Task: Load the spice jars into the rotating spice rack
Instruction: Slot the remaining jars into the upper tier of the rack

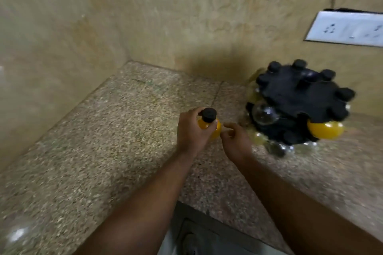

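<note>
My left hand (pixel 191 130) is wrapped around a spice jar (pixel 209 122) with yellow contents and a black cap, holding it upright over the stone counter (pixel 103 130). My right hand (pixel 234 141) hovers just right of the jar, fingers loosely curled, holding nothing that I can see. The black rotating spice rack (pixel 300 97) stands to the right against the wall, blurred. It carries several black-capped jars around its rim, among them a clear one (pixel 264 115) and a yellow one (pixel 324 129).
Two tan walls meet in a corner behind the counter. A white socket plate (pixel 348 28) is on the right wall above the rack. The counter's front edge runs diagonally at the bottom, with a floor drain (pixel 190 240) below it.
</note>
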Available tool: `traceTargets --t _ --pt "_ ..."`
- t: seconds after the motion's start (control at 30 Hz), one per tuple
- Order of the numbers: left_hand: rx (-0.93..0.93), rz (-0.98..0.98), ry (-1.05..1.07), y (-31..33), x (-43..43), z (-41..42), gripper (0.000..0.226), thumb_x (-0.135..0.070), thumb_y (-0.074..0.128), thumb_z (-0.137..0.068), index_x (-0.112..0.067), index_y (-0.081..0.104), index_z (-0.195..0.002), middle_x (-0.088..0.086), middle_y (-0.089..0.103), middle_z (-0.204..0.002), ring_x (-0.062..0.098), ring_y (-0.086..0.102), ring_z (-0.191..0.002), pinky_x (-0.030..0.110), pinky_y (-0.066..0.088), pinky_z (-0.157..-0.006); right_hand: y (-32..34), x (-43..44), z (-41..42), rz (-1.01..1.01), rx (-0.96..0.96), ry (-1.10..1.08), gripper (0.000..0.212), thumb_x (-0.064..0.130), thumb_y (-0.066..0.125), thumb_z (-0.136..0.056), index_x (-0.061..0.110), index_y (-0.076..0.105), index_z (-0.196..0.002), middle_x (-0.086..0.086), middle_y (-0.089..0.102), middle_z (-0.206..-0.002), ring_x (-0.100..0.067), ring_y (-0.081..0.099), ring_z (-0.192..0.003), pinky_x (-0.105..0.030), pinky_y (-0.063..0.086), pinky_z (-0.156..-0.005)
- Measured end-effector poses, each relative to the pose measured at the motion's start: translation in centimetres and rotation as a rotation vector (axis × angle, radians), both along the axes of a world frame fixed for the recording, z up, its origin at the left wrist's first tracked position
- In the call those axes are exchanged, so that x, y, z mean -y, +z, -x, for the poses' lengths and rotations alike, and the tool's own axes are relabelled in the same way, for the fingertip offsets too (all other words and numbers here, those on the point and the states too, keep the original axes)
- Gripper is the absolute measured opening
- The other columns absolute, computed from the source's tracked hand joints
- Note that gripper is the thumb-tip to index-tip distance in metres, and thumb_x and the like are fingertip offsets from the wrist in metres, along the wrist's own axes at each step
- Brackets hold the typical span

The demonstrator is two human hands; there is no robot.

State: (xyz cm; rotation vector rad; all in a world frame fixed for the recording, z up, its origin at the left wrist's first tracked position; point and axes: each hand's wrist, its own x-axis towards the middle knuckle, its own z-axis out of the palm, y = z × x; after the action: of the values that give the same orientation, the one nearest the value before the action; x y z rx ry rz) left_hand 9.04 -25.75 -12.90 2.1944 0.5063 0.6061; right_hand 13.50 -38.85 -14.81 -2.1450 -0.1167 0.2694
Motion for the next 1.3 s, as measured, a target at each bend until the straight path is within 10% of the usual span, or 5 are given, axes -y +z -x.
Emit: traceTargets --t 0.53,1.3 --pt "0.015 -0.084 -0.388 3.1 14.0 -6.0 0.056 -0.053 0.075 -0.077 -0.025 0.062 -0.123 -0.003 0.058 -0.121 0.015 0.053 -0.115 0.038 0.051 -0.095 5.0 15.9 -4.3 -0.727 -0.201 -0.679 0.021 0.029 0.062 -0.094 0.011 0.068 -0.084 -0.01 0.07 -0.09 -0.018 0.049 -0.056 -0.027 0.036 -0.047" --pt "-0.037 -0.423 -0.321 4.1 17.8 -10.3 0.053 -0.051 0.067 -0.086 -0.022 0.056 -0.13 0.0 0.056 -0.122 0.022 0.052 -0.113 0.039 0.043 -0.094 6.2 17.5 -7.9 -0.673 -0.423 -0.562 0.025 0.033 0.07 -0.091 0.012 0.062 -0.081 -0.003 0.048 -0.056 -0.013 0.037 -0.042 -0.025 0.029 -0.042"
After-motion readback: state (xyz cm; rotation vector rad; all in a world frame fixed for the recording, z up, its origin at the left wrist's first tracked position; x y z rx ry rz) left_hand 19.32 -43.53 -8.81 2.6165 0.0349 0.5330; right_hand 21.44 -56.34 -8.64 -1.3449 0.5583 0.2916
